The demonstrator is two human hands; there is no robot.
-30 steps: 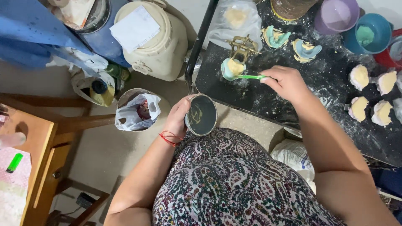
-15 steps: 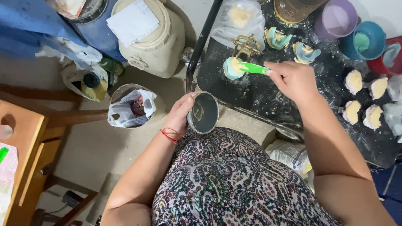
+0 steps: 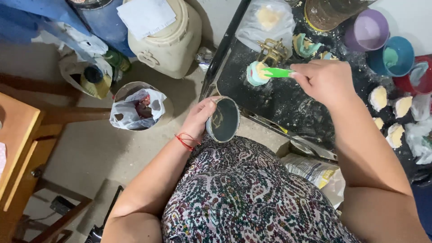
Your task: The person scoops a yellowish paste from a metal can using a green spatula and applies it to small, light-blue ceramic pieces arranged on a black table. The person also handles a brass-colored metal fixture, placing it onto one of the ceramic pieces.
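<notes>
- My left hand grips a small dark cup at the black table edge.
- My right hand pinches a green-handled tool against a small turquoise piece on the table.
- The piece looks light and fragile; I'd hold its base.

A small craft workshop for casting and painting: a powder-dusted black bench carries coloured mixing bowls and pale cast pieces, with a lidded cream bucket on the bare concrete floor.

A dark round cup is tilted, mouth toward the camera. A green spatula lies level, touching a teal mould.
</notes>
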